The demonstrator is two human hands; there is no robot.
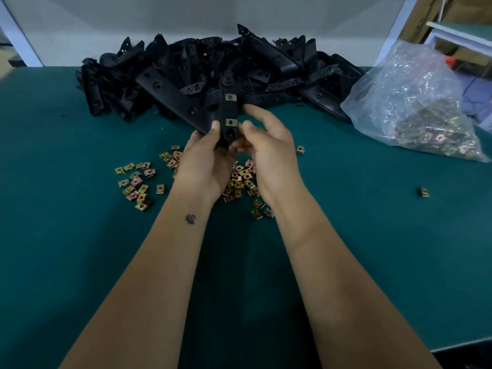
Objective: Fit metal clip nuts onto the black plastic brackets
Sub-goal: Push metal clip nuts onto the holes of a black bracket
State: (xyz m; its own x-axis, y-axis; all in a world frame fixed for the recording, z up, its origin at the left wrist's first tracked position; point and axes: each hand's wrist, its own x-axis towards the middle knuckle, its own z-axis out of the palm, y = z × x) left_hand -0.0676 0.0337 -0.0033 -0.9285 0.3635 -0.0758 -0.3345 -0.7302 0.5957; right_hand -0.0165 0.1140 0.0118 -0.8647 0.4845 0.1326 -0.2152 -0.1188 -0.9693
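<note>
While both hands hold one bracket upright above the worktop, left grip and right grip pinching its lower end, two nuts sit fitted, so the next move likely calls for a loose nut from 6 o'clock.

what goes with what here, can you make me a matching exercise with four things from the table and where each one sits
Things:
1. held bracket
2. pile of black brackets
3. clear plastic bag
4. loose clip nuts

Places:
A. scattered on the green table near the wrists
B. far right of the table, holding more nuts
C. gripped by the left hand and right hand, two nuts fitted
D. heaped at the back of the table

Pairs: 1-C, 2-D, 3-B, 4-A
</note>
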